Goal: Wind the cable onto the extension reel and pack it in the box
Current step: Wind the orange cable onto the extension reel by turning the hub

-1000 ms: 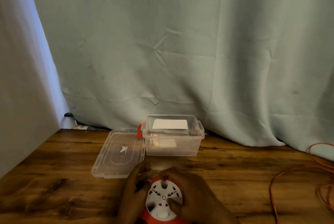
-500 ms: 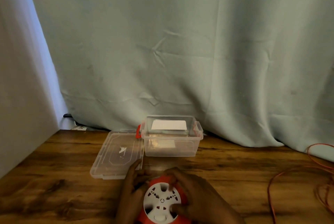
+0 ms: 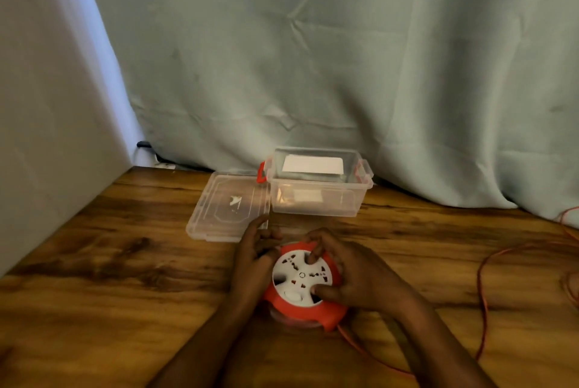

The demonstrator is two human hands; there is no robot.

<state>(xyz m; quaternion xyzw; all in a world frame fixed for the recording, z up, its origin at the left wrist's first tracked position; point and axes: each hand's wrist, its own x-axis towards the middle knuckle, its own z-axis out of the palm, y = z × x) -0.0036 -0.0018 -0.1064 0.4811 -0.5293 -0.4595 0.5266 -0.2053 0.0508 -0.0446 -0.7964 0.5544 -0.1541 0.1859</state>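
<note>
An orange extension reel (image 3: 300, 303) with a white socket face lies flat on the wooden table (image 3: 109, 278) near its front. My left hand (image 3: 253, 259) holds the reel's left rim. My right hand (image 3: 351, 275) grips the white face, a finger and the thumb hooked into its recesses. An orange cable (image 3: 482, 290) leaves the reel's lower right and loops across the right side of the table. Behind the reel stands an open clear plastic box (image 3: 316, 199) with orange latches, a white card inside it.
The box's clear lid (image 3: 225, 209) lies flat to the left of the box, just beyond my left hand. A grey-green curtain (image 3: 313, 58) hangs along the table's back edge. A pale wall (image 3: 47, 105) bounds the left side.
The white face has turned under my right hand, and both hands have shifted around the reel. The view has tilted down, showing more of the reel and my forearms.
</note>
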